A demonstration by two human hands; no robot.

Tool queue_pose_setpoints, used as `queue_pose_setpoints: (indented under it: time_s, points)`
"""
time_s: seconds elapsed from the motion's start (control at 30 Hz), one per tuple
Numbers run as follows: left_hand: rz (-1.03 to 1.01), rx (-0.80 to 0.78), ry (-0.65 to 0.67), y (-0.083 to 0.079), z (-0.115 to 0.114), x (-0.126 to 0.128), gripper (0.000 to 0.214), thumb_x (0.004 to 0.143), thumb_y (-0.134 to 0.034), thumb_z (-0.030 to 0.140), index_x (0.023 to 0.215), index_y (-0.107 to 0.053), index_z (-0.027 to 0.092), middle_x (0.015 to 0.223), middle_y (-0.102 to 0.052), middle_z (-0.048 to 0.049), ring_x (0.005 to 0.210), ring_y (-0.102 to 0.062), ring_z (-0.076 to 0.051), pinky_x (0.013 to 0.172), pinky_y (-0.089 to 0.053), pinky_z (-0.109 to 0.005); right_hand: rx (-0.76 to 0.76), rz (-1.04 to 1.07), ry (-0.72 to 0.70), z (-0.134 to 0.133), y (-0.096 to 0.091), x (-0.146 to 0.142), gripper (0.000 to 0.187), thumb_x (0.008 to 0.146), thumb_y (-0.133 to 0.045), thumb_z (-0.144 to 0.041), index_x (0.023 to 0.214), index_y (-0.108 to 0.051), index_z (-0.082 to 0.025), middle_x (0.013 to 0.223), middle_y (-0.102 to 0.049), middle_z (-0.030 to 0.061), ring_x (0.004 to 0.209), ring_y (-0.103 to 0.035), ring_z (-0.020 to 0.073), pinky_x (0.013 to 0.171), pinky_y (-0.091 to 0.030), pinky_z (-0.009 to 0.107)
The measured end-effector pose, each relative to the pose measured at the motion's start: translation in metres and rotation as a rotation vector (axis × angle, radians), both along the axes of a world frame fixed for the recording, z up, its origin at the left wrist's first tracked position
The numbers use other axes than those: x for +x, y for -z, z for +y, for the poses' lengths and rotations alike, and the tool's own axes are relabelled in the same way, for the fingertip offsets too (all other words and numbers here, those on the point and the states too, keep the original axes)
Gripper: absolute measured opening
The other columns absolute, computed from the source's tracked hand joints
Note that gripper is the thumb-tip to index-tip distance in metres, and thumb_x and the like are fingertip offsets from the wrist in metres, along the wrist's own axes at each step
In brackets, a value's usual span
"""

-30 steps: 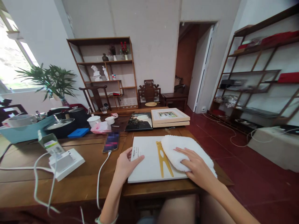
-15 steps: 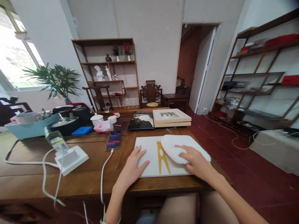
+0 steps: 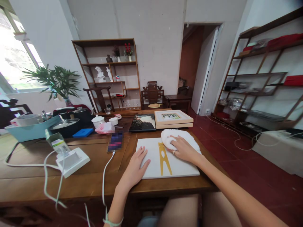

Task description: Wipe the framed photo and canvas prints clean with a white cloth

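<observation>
A flat white board [image 3: 151,164] lies at the front edge of the wooden table. On its face is a yellow shape like a clothes peg [image 3: 162,160], its two legs toward me. My left hand [image 3: 136,165] rests with fingers spread on the board's left edge. My right hand [image 3: 184,149] is bent around and pressing into a fluffy white cloth [image 3: 189,134] at the board's far right corner. The cloth covers that corner and reaches past the board's edge. Parts of the right fingers are sunk in the cloth. A ring shows on that hand.
Behind the board lie a dark picture panel [image 3: 143,123] and stacked light-wood frames [image 3: 187,120]. To the left are a phone [image 3: 115,142] on a white cable [image 3: 103,179], an open white box [image 3: 75,162], a blue block [image 3: 82,132], pots [image 3: 67,127] and a white teapot [image 3: 98,120].
My right hand has pushed the white cloth up and left, toward the board's far edge, uncovering its near right corner. My left hand has stayed nearly still.
</observation>
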State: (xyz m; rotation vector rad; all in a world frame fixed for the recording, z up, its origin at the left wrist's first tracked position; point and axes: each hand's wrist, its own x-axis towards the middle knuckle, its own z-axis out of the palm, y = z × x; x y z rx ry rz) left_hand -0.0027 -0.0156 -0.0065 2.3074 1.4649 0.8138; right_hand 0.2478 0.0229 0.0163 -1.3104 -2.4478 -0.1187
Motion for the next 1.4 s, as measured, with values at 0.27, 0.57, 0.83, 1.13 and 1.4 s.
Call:
queue_pose_setpoints:
  time_s: [0.27,0.57,0.83,1.13,1.4]
  points:
    - [-0.002,0.032,-0.024,0.003,0.0,0.002,0.043,0.086,-0.04,0.031,0.123,-0.05,0.011,0.138,-0.04,-0.0138,0.132,-0.029,-0.023,0.109,-0.023,-0.042,-0.002,0.003,-0.05,-0.053,0.002,0.012,0.029,0.065,-0.042,-0.002,0.085,-0.059,-0.015,0.123,-0.054,0.016,0.125,-0.037,0.0231,0.106,-0.023,0.047]
    - [-0.006,0.051,-0.005,0.003,0.001,0.001,0.042,0.086,-0.041,0.031,0.122,-0.05,0.013,0.137,-0.042,-0.0142,0.131,-0.03,-0.023,0.108,-0.025,-0.042,-0.05,-0.01,-0.1,-0.13,-0.002,0.022,0.034,0.061,-0.04,-0.001,0.08,-0.058,-0.022,0.134,-0.046,0.004,0.126,-0.035,0.0217,0.105,-0.03,0.044]
    - [0.025,0.056,0.033,0.0,-0.001,-0.002,0.041,0.085,-0.043,0.031,0.124,-0.049,0.018,0.138,-0.04,-0.0118,0.131,-0.029,-0.023,0.107,-0.025,-0.042,-0.13,0.009,0.037,-0.04,-0.009,0.018,0.035,0.069,-0.04,-0.006,0.092,-0.063,-0.02,0.107,-0.064,0.0065,0.114,-0.048,0.026,0.097,-0.036,0.043]
    - [0.014,0.046,0.018,0.0,0.0,0.0,0.04,0.086,-0.041,0.032,0.122,-0.051,0.016,0.137,-0.041,-0.012,0.131,-0.029,-0.023,0.108,-0.025,-0.043,-0.059,0.024,0.022,0.0,-0.009,0.007,0.033,0.073,-0.041,-0.007,0.095,-0.063,-0.018,0.122,-0.057,0.008,0.118,-0.044,0.0246,0.103,-0.026,0.046]
    - [0.01,0.034,-0.001,0.003,0.0,0.001,0.041,0.086,-0.04,0.032,0.123,-0.05,0.016,0.138,-0.04,-0.0119,0.132,-0.028,-0.023,0.108,-0.024,-0.043,-0.083,0.002,-0.057,-0.103,-0.01,0.018,0.035,0.062,-0.041,-0.002,0.084,-0.061,-0.021,0.123,-0.056,0.0083,0.122,-0.041,0.0225,0.105,-0.028,0.044]
